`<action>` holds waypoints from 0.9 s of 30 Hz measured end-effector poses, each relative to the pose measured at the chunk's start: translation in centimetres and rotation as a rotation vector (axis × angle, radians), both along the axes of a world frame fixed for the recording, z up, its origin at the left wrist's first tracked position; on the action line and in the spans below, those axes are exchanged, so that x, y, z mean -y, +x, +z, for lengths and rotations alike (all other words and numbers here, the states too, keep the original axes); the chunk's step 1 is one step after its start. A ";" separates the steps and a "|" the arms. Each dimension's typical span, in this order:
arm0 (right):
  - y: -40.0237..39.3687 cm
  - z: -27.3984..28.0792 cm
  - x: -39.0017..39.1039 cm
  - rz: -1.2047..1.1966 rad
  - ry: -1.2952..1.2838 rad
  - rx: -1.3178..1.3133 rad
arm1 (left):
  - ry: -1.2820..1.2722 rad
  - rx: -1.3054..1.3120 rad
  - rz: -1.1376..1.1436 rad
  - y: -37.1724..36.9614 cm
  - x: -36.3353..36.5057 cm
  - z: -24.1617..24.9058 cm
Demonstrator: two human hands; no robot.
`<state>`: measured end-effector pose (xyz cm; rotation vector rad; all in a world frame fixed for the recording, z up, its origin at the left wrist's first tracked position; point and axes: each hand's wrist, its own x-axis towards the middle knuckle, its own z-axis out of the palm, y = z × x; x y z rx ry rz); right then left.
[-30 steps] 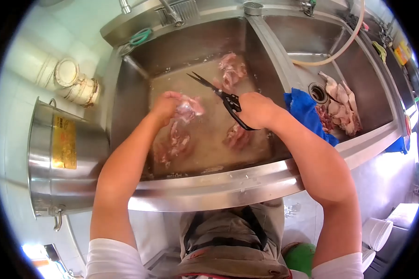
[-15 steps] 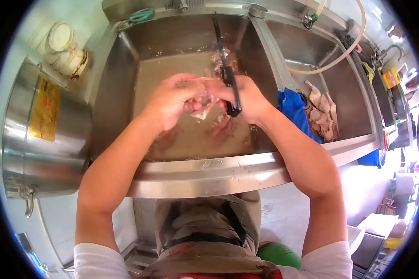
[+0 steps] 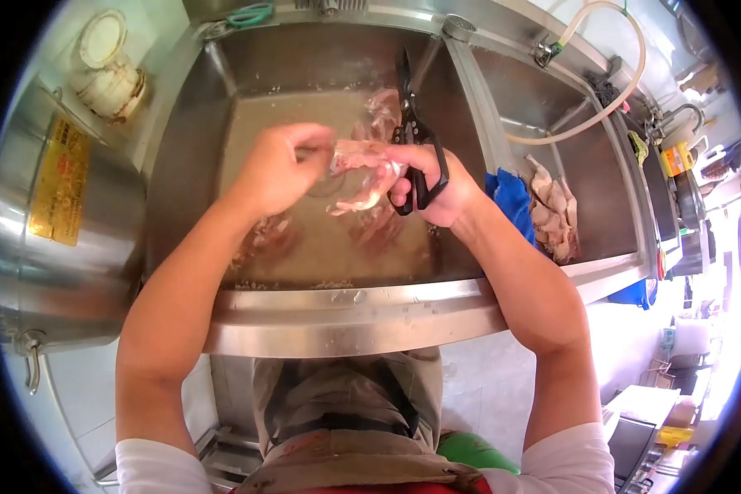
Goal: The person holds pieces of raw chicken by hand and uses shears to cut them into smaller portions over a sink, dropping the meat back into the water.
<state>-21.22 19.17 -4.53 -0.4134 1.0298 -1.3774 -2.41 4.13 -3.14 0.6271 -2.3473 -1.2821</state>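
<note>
In my right hand (image 3: 449, 193) are black kitchen shears (image 3: 412, 132), their blades pointing away from me towards the back of the sink. The same hand pinches a wet, pink piece of raw poultry (image 3: 369, 194) between thumb and fingers. My left hand (image 3: 284, 165) is beside the piece's left end, fingers curled together; what they hold, if anything, I cannot make out. Both hands are above the left sink basin (image 3: 181, 165), which contains cloudy water. More raw meat (image 3: 379, 230) lies under the water below the hands, and another clump (image 3: 379, 111) is behind them.
Pale raw poultry pieces (image 3: 553, 210) lie in the right basin, beside a blue cloth (image 3: 509, 202) on the divider. A hose (image 3: 580, 123) loops over that basin. Green-handled scissors (image 3: 249, 15) rest on the back ledge. A large steel pot (image 3: 99, 272) stands at left.
My left hand has moved left, away from my right hand, and the poultry piece shows more fully. The shears have turned more side-on. The view has shifted slightly.
</note>
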 end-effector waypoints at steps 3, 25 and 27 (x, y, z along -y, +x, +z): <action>0.3 0.0 -0.1 0.056 -0.001 0.041 | -0.018 -0.202 -0.119 -0.6 -1.2 -1.1; 0.7 2.2 -2.5 0.037 -0.043 -1.510 | 0.644 -0.241 0.039 3.2 3.9 5.3; 0.4 1.1 -2.3 0.022 -0.111 -1.464 | 0.603 -0.271 0.032 3.4 3.7 5.8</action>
